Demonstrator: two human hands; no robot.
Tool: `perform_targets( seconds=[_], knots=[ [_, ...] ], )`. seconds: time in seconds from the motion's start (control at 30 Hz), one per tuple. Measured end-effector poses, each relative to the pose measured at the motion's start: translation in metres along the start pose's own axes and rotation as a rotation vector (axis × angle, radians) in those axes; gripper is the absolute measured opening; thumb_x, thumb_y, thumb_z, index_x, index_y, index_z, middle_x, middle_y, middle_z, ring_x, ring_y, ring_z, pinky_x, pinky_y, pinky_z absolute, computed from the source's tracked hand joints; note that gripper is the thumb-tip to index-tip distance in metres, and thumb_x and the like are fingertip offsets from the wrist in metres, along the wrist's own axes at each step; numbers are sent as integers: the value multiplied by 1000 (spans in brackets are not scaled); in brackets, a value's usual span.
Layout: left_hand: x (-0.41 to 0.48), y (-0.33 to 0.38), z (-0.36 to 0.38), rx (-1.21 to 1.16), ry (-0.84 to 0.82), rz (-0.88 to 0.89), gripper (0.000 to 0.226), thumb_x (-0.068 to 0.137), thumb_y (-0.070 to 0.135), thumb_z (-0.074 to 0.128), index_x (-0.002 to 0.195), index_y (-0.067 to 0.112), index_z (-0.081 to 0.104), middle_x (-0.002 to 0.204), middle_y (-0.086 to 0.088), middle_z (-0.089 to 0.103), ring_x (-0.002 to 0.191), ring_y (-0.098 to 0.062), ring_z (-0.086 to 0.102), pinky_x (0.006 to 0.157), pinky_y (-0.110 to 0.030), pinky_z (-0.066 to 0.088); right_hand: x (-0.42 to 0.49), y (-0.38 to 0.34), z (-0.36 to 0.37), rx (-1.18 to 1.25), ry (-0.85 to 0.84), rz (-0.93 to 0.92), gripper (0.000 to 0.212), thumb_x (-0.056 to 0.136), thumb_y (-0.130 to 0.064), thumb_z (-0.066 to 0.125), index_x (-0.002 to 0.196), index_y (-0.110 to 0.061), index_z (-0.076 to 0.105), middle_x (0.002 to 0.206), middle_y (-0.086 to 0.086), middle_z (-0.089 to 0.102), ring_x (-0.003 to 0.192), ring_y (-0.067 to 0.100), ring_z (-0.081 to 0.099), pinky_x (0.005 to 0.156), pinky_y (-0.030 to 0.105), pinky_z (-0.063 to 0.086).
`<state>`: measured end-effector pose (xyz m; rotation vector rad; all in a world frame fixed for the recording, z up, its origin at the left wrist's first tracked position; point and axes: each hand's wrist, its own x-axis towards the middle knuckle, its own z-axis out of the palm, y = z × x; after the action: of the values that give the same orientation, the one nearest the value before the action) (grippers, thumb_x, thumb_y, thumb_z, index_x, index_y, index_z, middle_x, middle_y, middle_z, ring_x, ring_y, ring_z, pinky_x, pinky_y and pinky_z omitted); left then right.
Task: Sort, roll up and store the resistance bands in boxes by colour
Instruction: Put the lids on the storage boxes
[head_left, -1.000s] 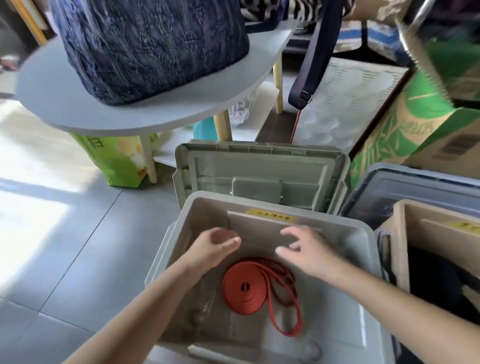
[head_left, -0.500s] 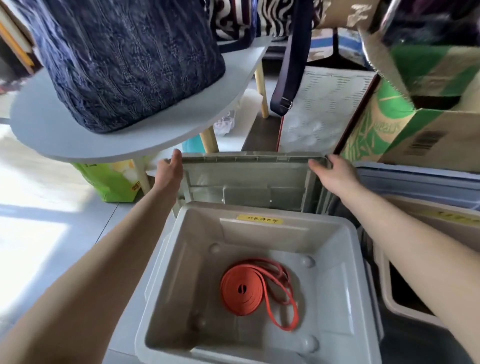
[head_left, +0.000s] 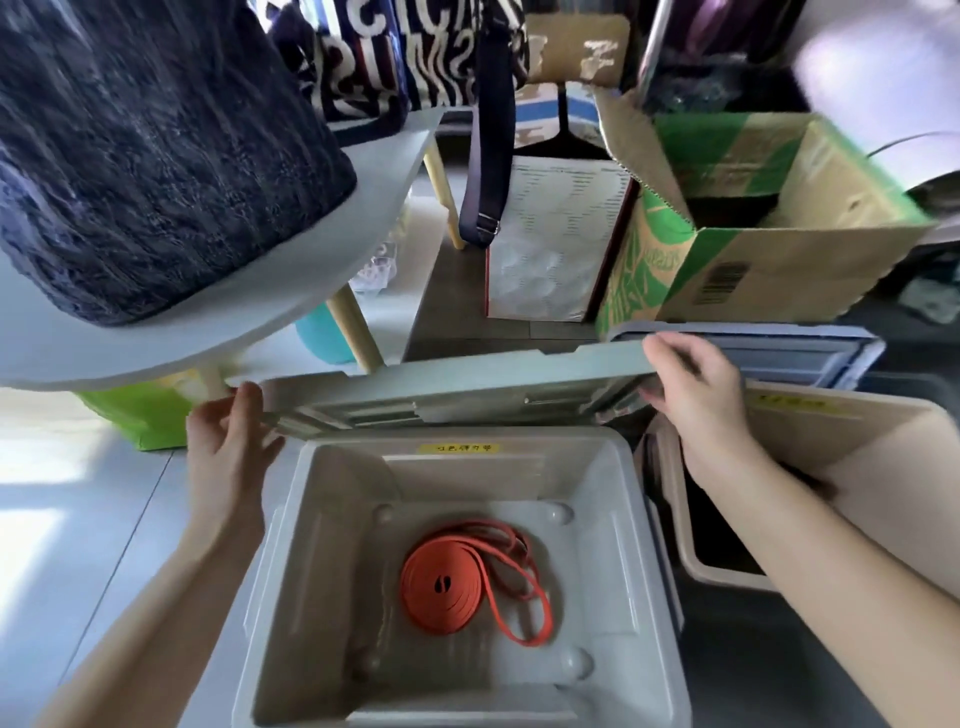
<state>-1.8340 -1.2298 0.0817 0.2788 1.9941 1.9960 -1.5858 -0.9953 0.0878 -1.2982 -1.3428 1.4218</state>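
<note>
Orange band (head_left: 452, 584) lies on the floor of the grey box (head_left: 291, 525), near the middle, rolled in a flat coil w/ one loose loop hanging out to the R side. Box is open. L hand (head_left: 228, 447) grips the L end of the grey lid (head_left: 467, 382), thumb on top, fingers tucked under; R hand (head_left: 696, 400) grips the R end, fingers curled over the edge. Lid is up in the air just behind the box, tilted, not on the box yet. I think the step now is to put the lid on, since the band looks stored. Lid looks like hard plastic, wide but prob light, won't bend much, so a hold at both ends is good for a level lid; edges look smooth so it could slip from a loose hold. Band looks like rubber: soft, floppy, light, a bit sticky to touch, not easy to break. The coil prob wants to spring open, so if it needs a fix, pinch the whole roll from both sides, not the loose loop. Small yellow label (head_left: 460, 448) is on the back wall of the box, can't read it. Tan box (head_left: 857, 441) sits just beside on the R, w/ a cardboard box (head_left: 753, 270) behind it
</note>
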Motion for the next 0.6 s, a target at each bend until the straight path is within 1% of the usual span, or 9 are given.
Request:
perform_targets(
  seconds=[0.1,0.2,0.27,0.33,0.4,0.43,0.5,0.53,0.6],
  knots=[
    [-20,0,-8,2,13,-9,12,96,36,49,91,25,47,88,7,50,82,-7,52,88,-31,44,-21,0,-21,-88,-25,-10,7,78,-34,69,84,-31,68,97,-9,67,99,15,61,96,46,49],
    [-33,17,-17,18,-18,28,21,90,43,56,94,23,51,87,8,51,82,-9,52,84,-29,45,-40,-10,-44,-169,-119,-44,6,83,-32,67,88,-32,66,102,-11,65,104,13,58,100,46,45],
    [-45,24,-26,52,-26,52,19,91,38,57,96,20,54,86,7,53,81,-8,53,81,-28,46,-56,-14,-62,-247,-203,-69,6,87,-25,63,89,-31,65,101,-12,64,102,11,57,101,41,44],
    [-61,21,-40,83,-22,58,16,92,34,58,95,18,58,81,6,56,72,-3,54,74,-27,46,-76,-10,-82,-330,-304,-68,9,87,-20,63,89,-28,66,103,-9,66,101,11,59,95,28,47],
    [-80,9,-54,138,-33,32,21,83,37,65,91,18,64,82,-1,63,69,-10,56,66,-31,43,-95,4,-97,-363,-387,-15,12,87,-15,63,95,-22,67,108,-1,67,101,10,61,82,16,49],
    [-89,0,-61,173,-34,12,22,80,37,66,91,17,66,85,-6,66,69,-14,57,62,-31,43,-104,12,-102,-367,-414,22,15,87,-13,63,100,-18,66,111,3,66,103,12,60,81,16,48],
    [-106,-19,-74,260,-16,-32,21,80,29,70,93,13,66,87,-12,68,64,-12,60,54,-23,45,-121,32,-109,-382,-455,101,23,87,-9,63,110,-12,62,120,7,62,113,16,57,91,23,42],
    [-114,-28,-79,305,2,-53,22,78,27,72,94,13,66,86,-14,68,63,-13,61,52,-23,45,-130,41,-111,-390,-475,139,28,87,-8,63,114,-11,60,124,8,59,119,18,53,95,25,38],
    [-126,-47,-90,387,34,-83,18,76,26,73,90,19,65,85,-16,69,65,-25,60,54,-27,43,-146,58,-115,-392,-517,239,36,87,-6,62,122,-8,54,131,10,53,125,21,47,99,27,34]
  ],
)
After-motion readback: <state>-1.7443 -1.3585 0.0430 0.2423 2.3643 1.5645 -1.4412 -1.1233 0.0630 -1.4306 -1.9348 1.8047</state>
